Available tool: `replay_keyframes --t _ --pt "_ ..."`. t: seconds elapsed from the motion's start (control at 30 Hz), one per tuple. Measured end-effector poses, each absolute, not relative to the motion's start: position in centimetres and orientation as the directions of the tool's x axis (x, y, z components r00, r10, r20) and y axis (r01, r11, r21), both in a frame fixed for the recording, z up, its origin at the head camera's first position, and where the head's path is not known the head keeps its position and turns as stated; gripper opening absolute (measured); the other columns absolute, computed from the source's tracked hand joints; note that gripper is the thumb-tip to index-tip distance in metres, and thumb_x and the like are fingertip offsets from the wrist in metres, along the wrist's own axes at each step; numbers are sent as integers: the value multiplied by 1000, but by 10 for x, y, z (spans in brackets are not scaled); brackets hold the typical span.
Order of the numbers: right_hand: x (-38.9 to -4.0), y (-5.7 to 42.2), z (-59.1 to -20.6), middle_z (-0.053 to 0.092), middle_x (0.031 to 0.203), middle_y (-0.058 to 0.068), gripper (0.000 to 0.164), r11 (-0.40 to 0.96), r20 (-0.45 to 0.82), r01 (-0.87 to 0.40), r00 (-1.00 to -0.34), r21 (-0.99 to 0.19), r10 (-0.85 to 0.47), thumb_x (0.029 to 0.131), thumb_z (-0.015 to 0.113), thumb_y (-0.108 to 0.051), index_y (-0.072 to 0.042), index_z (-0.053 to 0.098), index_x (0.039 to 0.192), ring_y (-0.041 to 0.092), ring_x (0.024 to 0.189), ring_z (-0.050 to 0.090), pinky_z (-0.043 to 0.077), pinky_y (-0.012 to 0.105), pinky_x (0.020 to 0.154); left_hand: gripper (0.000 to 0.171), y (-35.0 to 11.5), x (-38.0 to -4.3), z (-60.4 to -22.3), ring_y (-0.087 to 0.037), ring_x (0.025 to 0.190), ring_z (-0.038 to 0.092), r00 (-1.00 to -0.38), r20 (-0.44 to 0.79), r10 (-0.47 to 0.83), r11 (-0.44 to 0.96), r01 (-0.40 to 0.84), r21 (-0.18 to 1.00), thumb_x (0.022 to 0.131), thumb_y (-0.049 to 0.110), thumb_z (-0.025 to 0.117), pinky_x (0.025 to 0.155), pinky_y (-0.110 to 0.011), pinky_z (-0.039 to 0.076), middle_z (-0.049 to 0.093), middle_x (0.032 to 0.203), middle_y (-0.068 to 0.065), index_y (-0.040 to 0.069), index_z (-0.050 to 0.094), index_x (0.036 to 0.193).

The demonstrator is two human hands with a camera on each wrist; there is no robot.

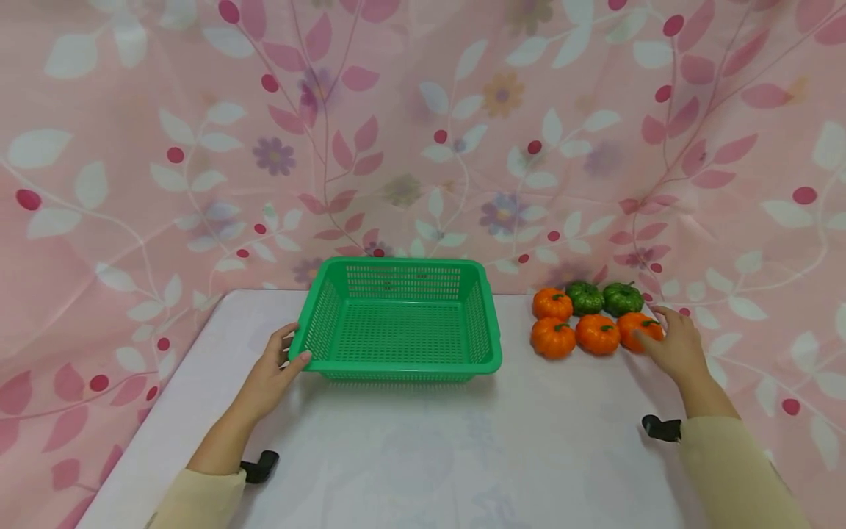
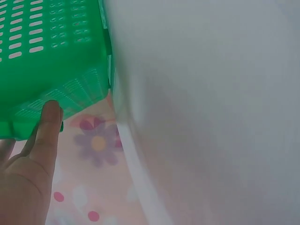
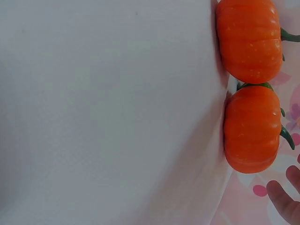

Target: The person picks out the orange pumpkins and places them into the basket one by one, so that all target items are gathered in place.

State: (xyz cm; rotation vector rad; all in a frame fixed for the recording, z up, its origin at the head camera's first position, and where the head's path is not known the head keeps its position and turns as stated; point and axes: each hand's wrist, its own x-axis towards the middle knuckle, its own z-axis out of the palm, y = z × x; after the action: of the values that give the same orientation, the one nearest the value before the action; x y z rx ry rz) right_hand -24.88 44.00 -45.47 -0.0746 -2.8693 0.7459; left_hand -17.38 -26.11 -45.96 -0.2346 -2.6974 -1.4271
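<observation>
A green plastic basket (image 1: 396, 366) with slotted walls stands on the table, nothing inside it. My left hand (image 1: 269, 375) holds the basket's front left corner, thumb at the rim and fingers along the outer side; the left wrist view shows one finger (image 2: 48, 129) against the wall. To the right, my right hand (image 1: 677, 349) reaches around the rightmost orange pumpkin (image 1: 637, 330), fingers spread. In the right wrist view its fingertips (image 3: 276, 190) stand a little apart from that pumpkin (image 3: 252, 130). Beside it sits another orange pumpkin (image 1: 598, 334).
More orange pumpkins (image 1: 553, 338) stand at the group's left side, with two green pumpkins (image 1: 623, 299) in the back row. A white cloth covers the table (image 1: 410, 455). Behind hangs a pink floral curtain (image 1: 396, 147), close to the table's back edge.
</observation>
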Motion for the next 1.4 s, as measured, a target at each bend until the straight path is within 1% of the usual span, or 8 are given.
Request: replay_keyframes --t 0.2,0.53,0.73,0.9,1.07,1.17,1.3,1.4 --pt "-255 439 -450 27 143 44 76 876 144 26 -983 -482 109 100 55 -44 8 29 150 67 123 23 24 80 99 67 -258 -174 -461 -52 133 42 -990 117 82 524 142 840 105 28 54 102 -66 42 36 148 -33 12 15 159" --pt "-264 445 -455 26 148 42 78 850 98 51 -988 -525 120 100 55 -47 6 30 151 68 128 21 22 81 100 69 -257 -174 -461 -46 125 51 -992 102 76 510 127 851 105 28 55 97 -58 47 39 145 -31 12 15 159" --pt "-269 450 -461 25 149 42 83 842 36 100 -989 -531 140 99 53 -52 5 26 153 67 128 23 25 81 98 72 -257 -173 -462 -41 122 54 -992 86 87 460 117 880 104 27 57 96 -46 51 41 144 -30 12 13 160" --pt "-271 452 -464 28 144 45 86 832 12 120 -989 -542 150 99 52 -53 9 25 152 65 127 27 28 78 100 73 -257 -173 -463 -40 122 54 -992 84 92 421 115 900 104 25 58 93 -33 53 40 144 -29 13 13 160" --pt "-272 454 -468 28 143 46 87 815 -4 131 -988 -564 157 99 53 -53 10 24 152 64 126 31 31 75 101 73 -257 -172 -464 -40 123 53 -992 80 95 410 113 905 104 24 58 93 -32 53 40 144 -29 13 13 160" --pt "-272 455 -469 24 146 46 90 797 -43 158 -986 -583 164 99 51 -56 9 20 153 64 128 28 29 75 103 73 -257 -171 -463 -40 123 53 -993 79 92 409 110 906 104 24 58 94 -31 53 40 144 -29 13 13 160" --pt "-271 456 -469 20 148 45 94 784 -103 197 -980 -589 168 99 47 -60 10 16 154 63 130 24 25 75 105 73 -256 -169 -462 -39 123 53 -993 76 91 399 106 911 104 25 58 92 -27 52 41 144 -29 12 12 160" --pt "-270 455 -467 21 147 45 94 787 -119 207 -978 -581 170 99 46 -60 11 17 153 63 130 24 25 75 106 73 -255 -169 -462 -39 122 54 -993 77 90 392 106 914 104 24 58 91 -23 52 42 143 -29 12 13 160"
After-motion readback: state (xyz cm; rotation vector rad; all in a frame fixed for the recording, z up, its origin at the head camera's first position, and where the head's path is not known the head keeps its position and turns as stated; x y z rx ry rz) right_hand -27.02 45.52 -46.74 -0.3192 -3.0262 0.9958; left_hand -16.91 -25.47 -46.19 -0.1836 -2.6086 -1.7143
